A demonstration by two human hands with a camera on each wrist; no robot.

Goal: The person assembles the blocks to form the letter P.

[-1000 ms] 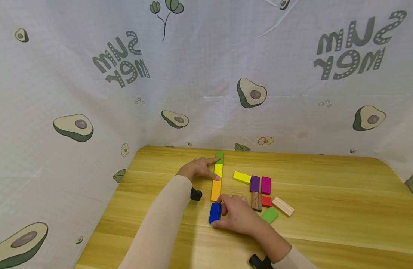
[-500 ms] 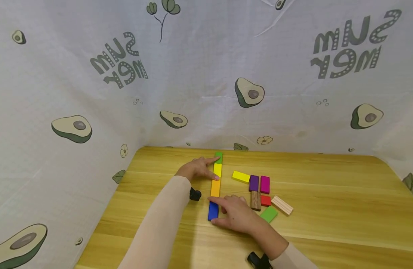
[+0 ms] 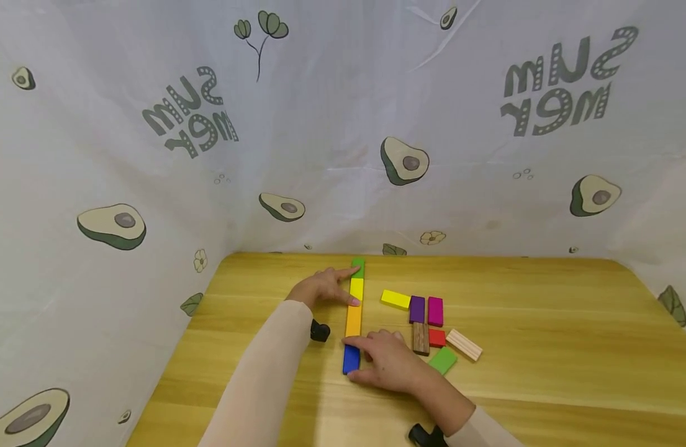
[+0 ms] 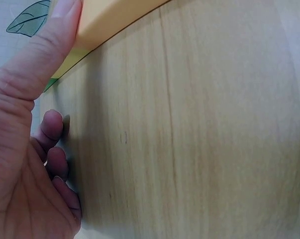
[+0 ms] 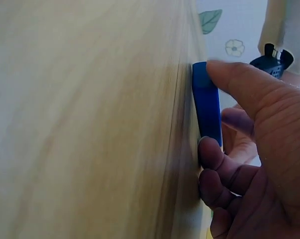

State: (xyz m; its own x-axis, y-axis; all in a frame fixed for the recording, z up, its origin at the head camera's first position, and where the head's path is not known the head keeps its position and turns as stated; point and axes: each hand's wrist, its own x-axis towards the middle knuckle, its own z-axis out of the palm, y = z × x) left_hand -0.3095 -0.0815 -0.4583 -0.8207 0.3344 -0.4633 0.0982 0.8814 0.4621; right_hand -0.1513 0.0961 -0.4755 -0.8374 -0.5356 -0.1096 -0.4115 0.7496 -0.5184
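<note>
- a white sheet (image 3: pixel 331 112) hangs around me from 9 o'clock through 12 to 3, printed with avocados (image 3: pixel 405 162).
- the wooden tabletop (image 3: pixel 544 347), yellowish and grained, meets it at 12.
- my pale sleeves (image 3: pixel 259 372) reach in from 6 o'clock, the left covering some wood; black wrist fittings (image 3: pixel 320 332) show at both wrists.
- my right hand (image 3: pixel 390 363), clock centre from here, has its thumb at the near end of the blue block (image 3: pixel 351 359), at 9; its index crosses the far end, hiding the seam. i cannot tell whether it pinches.
- my left hand (image 3: pixel 326 287), at 11, grasps nothing: thumb and index spread wide, touching the line of blocks.
- that line runs from blue through the orange block (image 3: pixel 353 321) and yellow block (image 3: pixel 356 288) to the far green block (image 3: pixel 359 263).
- loose: a yellow piece (image 3: pixel 395 299) at 12, purple (image 3: pixel 417 309) at 1, magenta (image 3: pixel 435 311) beyond it, brown (image 3: pixel 421 339) and red (image 3: pixel 437 338) at 2, pale striped wood (image 3: pixel 464 345) and light green (image 3: pixel 443 360), partly behind my wrist, at 3.
</note>
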